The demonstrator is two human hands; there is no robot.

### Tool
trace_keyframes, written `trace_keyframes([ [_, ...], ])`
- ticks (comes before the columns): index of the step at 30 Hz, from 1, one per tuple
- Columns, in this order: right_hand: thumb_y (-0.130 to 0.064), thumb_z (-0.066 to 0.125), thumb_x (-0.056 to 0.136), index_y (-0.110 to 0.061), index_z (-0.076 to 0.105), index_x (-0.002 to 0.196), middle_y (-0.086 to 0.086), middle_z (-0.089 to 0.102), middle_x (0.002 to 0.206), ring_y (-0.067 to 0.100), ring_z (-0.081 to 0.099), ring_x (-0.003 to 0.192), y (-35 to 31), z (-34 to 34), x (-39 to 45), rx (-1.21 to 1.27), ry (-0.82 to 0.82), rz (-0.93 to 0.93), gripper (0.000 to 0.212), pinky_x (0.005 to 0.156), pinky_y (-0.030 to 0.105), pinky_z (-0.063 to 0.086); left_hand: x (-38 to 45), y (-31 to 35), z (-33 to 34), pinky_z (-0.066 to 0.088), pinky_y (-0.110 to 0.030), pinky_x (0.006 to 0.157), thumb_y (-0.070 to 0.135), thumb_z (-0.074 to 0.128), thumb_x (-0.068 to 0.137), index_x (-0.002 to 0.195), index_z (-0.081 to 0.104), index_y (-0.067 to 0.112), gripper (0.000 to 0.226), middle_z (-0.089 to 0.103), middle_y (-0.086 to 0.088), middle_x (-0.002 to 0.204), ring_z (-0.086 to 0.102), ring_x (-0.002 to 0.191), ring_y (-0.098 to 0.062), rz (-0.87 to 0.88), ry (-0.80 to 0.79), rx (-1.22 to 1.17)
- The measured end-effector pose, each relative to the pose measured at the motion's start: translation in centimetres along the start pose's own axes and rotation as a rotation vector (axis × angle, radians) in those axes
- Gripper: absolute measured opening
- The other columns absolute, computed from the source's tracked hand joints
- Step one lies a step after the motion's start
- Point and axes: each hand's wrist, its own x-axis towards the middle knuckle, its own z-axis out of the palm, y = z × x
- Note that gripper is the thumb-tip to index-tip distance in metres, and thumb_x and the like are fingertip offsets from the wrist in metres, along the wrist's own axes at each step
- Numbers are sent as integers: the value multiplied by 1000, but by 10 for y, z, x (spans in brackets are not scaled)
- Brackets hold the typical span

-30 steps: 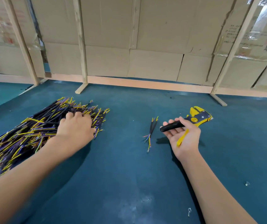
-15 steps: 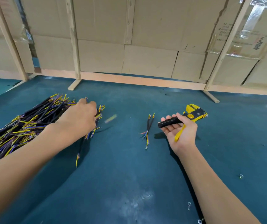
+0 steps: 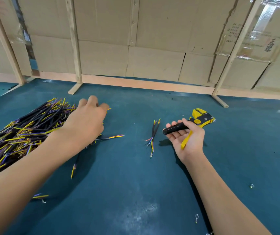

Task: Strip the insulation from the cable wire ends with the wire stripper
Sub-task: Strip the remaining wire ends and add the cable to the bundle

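Reaching left hand [image 3: 86, 122], fingers loosely curled over the cable pile [image 3: 22, 133]; right hand [image 3: 188, 138] gripping the wire stripper [image 3: 198, 120].

Hidden, cropped and blurred parts

The left hand [image 3: 86, 122] is motion-blurred, its fingers [image 3: 92, 100] smeared, so whether they grip any cable cannot be told; it covers the near end of the cable pile [image 3: 22, 131], which also runs off the left edge. The right hand [image 3: 185, 138] hides the middle of the wire stripper [image 3: 201, 118] handles. Small metal bits on the table [image 3: 152, 192], such as one near the right edge [image 3: 251, 185], are too small to identify. The print on the cardboard [image 3: 234, 31] is unreadable.
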Motion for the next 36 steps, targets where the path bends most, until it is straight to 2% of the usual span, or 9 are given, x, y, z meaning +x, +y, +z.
trace_keyframes([
  [4, -14, 62, 92, -2, 60, 91, 15, 69, 78, 36, 72, 75, 1, -1, 1, 5, -21, 3, 12, 70, 43, 61, -2, 17, 4, 47, -53, 78, -11, 59, 75, 135, 60, 14, 64, 51, -18, 113, 51, 89, -39, 230, 301, -92],
  [7, -15, 61, 93, -3, 61, 89, 14, 69, 78, 35, 72, 75, 0, -1, 0, -46, -47, 0, 12, 69, 42, 61, -10, 25, 22, 50, -51, 74, -12, 61, 79, 129, 65, 8, 54, 60, -17, 104, 59, 80, -39, 347, 364, -205],
  [10, -16, 56, 96, -7, 59, 89, 12, 67, 79, 36, 71, 78, -1, 2, -2, -186, -134, 10, 12, 72, 41, 60, -16, 27, 41, 55, -44, 73, -6, 66, 90, 118, 70, 3, 30, 65, -13, 93, 64, 76, -35, 442, 428, -405],
  [15, -16, 56, 92, -6, 59, 91, 14, 64, 80, 37, 67, 76, 7, 20, -20, -314, -356, 55, 10, 78, 50, 57, -25, 21, 54, 53, -38, 71, 19, 67, 96, 107, 71, 13, 12, 66, 2, 90, 63, 76, -20, 360, 435, -619],
  [20, -2, 61, 96, -2, 60, 94, 18, 62, 80, 40, 65, 75, 23, 41, -43, -356, -437, 32, 2, 85, 56, 58, -25, 13, 51, 51, -30, 76, 14, 73, 92, 105, 76, 9, 14, 66, -2, 94, 63, 79, -18, 378, 498, -653],
  [23, 1, 64, 89, -3, 64, 92, 21, 62, 83, 40, 65, 78, 27, 49, -55, -341, -483, 44, 5, 82, 52, 59, -26, 15, 48, 47, -22, 76, 12, 74, 90, 108, 76, 6, 19, 63, -5, 91, 56, 76, -13, 411, 504, -667],
  [27, -2, 68, 80, -4, 67, 89, 22, 68, 87, 35, 69, 85, 25, 55, -63, -400, -500, 16, 9, 75, 45, 60, -28, 18, 44, 43, -12, 77, 17, 71, 92, 109, 75, 8, 20, 65, 0, 89, 54, 74, -7, 435, 476, -672],
  [33, 9, 67, 88, -1, 63, 93, 19, 66, 84, 34, 68, 80, 28, 56, -63, -443, -425, -12, 12, 81, 51, 61, -31, 22, 41, 41, -7, 76, 19, 69, 94, 102, 72, 6, 15, 56, 18, 89, 50, 78, 16, 440, 477, -743],
  [36, 3, 70, 84, 0, 62, 95, 15, 68, 81, 35, 68, 79, 29, 54, -62, -426, -433, -2, 14, 81, 52, 61, -32, 24, 41, 47, -15, 69, 26, 64, 96, 102, 72, 9, 19, 64, 10, 86, 54, 71, 7, 486, 464, -778],
])
